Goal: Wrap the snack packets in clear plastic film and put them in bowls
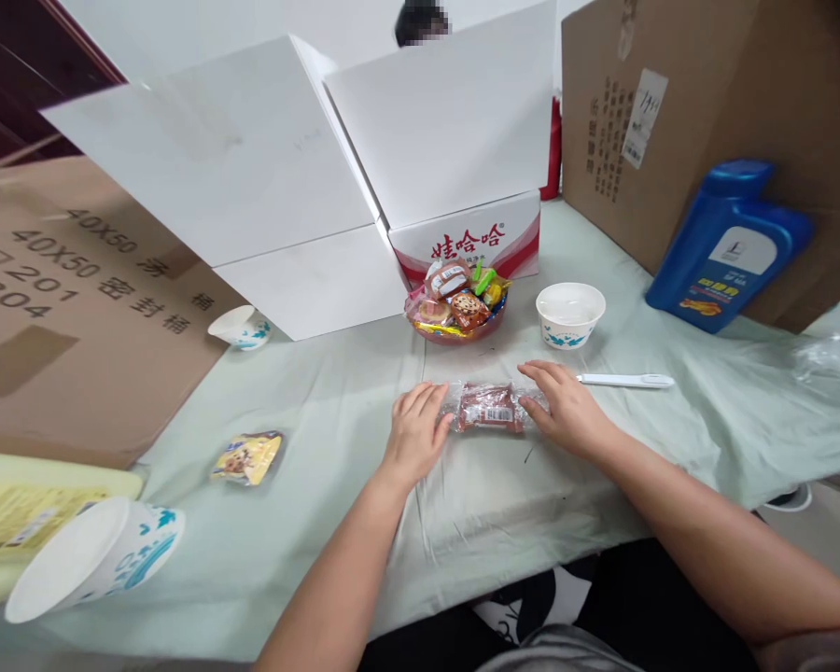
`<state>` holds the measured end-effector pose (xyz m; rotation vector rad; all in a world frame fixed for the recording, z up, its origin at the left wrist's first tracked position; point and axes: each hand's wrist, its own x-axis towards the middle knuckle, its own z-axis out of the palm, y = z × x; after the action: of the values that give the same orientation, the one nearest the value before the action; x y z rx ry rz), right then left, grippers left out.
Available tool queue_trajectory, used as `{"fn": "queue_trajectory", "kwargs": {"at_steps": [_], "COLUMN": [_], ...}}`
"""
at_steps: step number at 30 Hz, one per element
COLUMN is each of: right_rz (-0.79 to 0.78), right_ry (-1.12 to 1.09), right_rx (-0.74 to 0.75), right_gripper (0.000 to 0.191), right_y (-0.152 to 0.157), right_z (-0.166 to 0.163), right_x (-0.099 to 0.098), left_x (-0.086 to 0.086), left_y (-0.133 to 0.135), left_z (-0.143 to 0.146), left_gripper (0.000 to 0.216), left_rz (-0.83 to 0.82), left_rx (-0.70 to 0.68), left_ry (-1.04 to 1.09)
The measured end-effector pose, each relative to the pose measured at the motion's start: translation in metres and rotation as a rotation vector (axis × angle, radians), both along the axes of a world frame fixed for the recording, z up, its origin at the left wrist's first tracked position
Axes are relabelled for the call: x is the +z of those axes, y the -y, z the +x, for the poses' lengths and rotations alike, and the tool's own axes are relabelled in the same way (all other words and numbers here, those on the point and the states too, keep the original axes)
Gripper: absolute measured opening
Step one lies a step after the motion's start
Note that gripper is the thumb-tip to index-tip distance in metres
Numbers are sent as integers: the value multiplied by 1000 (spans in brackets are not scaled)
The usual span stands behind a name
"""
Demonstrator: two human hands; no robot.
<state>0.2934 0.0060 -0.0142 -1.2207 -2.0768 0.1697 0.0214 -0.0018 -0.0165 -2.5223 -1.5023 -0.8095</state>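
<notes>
A small brown packaged snack (488, 408) with a barcode label lies on the green tablecloth in front of me, inside clear plastic wrap that sticks out at both ends. My left hand (414, 431) rests at the left end of the wrap, palm down, fingers stretched out. At the right end, my right hand (567, 408) touches the plastic with its fingers extended and apart. Just beyond the snack stands a bowl (430, 329) heaped with colourful wrapped snacks. A white paper bowl (570, 317) with a blue pattern is behind my right hand, and a white plastic handle (634, 381) lies beside that hand.
A yellow snack packet (247, 457) lies to the left, near a large paper tub (98, 560). Another paper bowl (240, 328) leans near a cardboard box (84, 308). White carton (462, 121) flaps rise behind. A blue bottle (732, 247) stands right. Someone's head shows beyond.
</notes>
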Motion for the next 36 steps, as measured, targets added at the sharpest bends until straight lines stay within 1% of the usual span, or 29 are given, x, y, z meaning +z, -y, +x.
{"fn": "queue_trajectory", "kwargs": {"at_steps": [2, 4, 5, 7, 9, 10, 11, 12, 13, 15, 16, 17, 19, 21, 22, 25, 26, 27, 28, 29, 30, 31, 33, 35, 36], "right_rz": [-68, -71, -30, 111, 237, 261, 247, 197, 115, -110, -224, -322, -448, -494, -495, -446, -421, -395, -363, -321, -264, -199, -78, -15, -6], "right_ry": [117, 148, 126, 31, -73, -109, -122, -112, -76, 62, 145, 224, 361, 487, 553, 691, 697, 681, 640, 579, 502, 418, 275, 209, 200], "right_rx": [-47, -61, -58, -44, 14, 82, 181, 302, 426, 633, 691, 715, 670, 519, 410, 51, -46, -124, -181, -212, -209, -169, 16, 231, 295], "right_gripper": [33, 23, 20, 19, 15, 14, 15, 16, 16, 15, 13, 12, 22, 35, 38, 34, 37, 44, 51, 54, 51, 44, 30, 23, 22], "right_y": [-6, -9, -9, -4, 5, 11, 16, 21, 25, 33, 36, 38, 40, 39, 38, 32, 30, 28, 27, 27, 27, 28, 31, 32, 32], "right_z": [0, 2, 3, 5, 7, 8, 10, 11, 13, 17, 19, 19, 19, 17, 16, 14, 13, 13, 11, 10, 7, 4, -3, -12, -16], "right_x": [-5, -5, -2, 7, 19, 25, 31, 36, 41, 48, 51, 54, 57, 57, 55, 46, 42, 39, 36, 33, 30, 28, 22, 15, 11], "left_x": [-4, -1, 3, 14, 25, 31, 35, 40, 44, 51, 55, 58, 64, 64, 63, 53, 49, 46, 44, 42, 41, 41, 40, 39, 38], "left_y": [-1, 1, 3, 10, 18, 22, 26, 30, 35, 45, 51, 57, 68, 74, 75, 69, 65, 62, 58, 56, 55, 55, 55, 54, 53], "left_z": [4, 5, 5, 4, 4, 4, 5, 5, 5, 7, 9, 11, 17, 22, 24, 26, 25, 23, 22, 21, 21, 21, 22, 23, 23], "left_gripper": [31, 22, 19, 15, 13, 13, 14, 15, 16, 16, 15, 16, 27, 34, 34, 32, 32, 36, 45, 55, 65, 73, 82, 83, 83], "left_rz": [11, 77, 125, 215, 257, 254, 233, 192, 135, -19, -112, -213, -413, -560, -596, -584, -568, -552, -537, -520, -496, -463, -382, -335, -346], "left_rx": [0, 5, 0, -33, -83, -109, -135, -164, -194, -242, -258, -270, -277, -222, -153, 122, 197, 256, 301, 336, 359, 368, 339, 247, 189], "left_ry": [-53, -39, -12, 50, 74, 63, 38, -1, -48, -149, -198, -242, -322, -408, -450, -536, -548, -553, -552, -545, -530, -510, -466, -436, -425]}}
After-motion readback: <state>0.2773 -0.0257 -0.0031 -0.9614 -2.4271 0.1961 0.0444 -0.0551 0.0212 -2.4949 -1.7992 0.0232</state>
